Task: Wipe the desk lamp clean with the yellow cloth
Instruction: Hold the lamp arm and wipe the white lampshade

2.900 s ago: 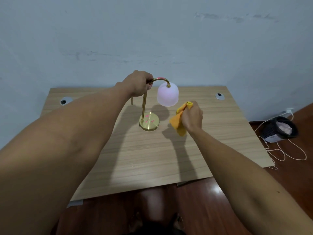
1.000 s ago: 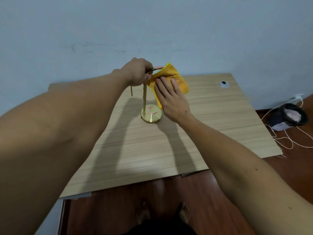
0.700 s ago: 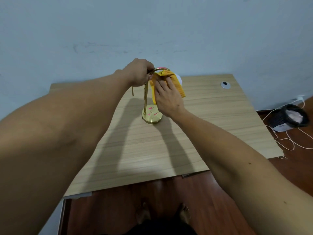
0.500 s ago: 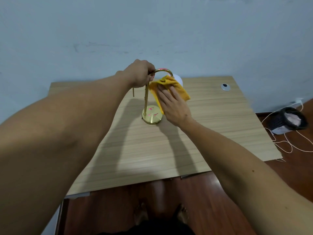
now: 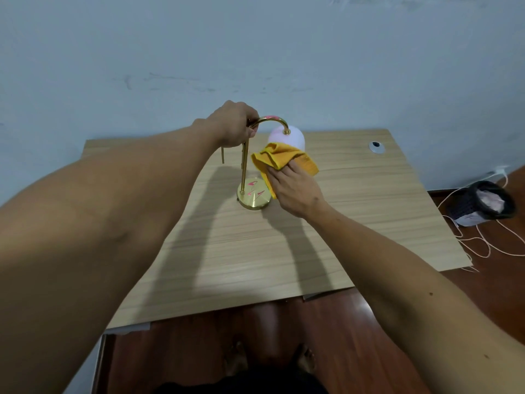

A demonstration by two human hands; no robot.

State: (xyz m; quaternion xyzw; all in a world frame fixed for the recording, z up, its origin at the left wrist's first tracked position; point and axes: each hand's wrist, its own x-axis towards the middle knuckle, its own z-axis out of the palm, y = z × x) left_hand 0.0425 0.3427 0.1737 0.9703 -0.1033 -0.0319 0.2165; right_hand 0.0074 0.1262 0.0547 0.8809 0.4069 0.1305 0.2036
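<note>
The desk lamp (image 5: pixel 257 166) stands upright toward the far edge of the tabletop (image 5: pixel 255 251), roughly midway between the far corners, its round brass base (image 5: pixel 253 197) resting flat on the wood. The top of the brass stem, just where the curved neck (image 5: pixel 271 122) begins, is gripped by the left hand (image 5: pixel 233 125), fingers curled round the metal, so the lamp is steadied. The yellow cloth (image 5: pixel 284 160) is pressed against the near lower side of the white shade (image 5: pixel 291 136) by the right hand (image 5: pixel 292 187), whose fingers lie fairly straight over the fabric; whether the thumb is tucked under the cloth cannot be told. The upper part of the shade is left uncovered. The step in hand is judged to be the wiping of the shade, with neck, stem and base probably yet to be covered. For the next move, light, even pressure round the shade is called for, with the stem held firmly so the narrow base is not tipped. A round cable grommet (image 5: pixel 376 146) is set near the far right corner.
</note>
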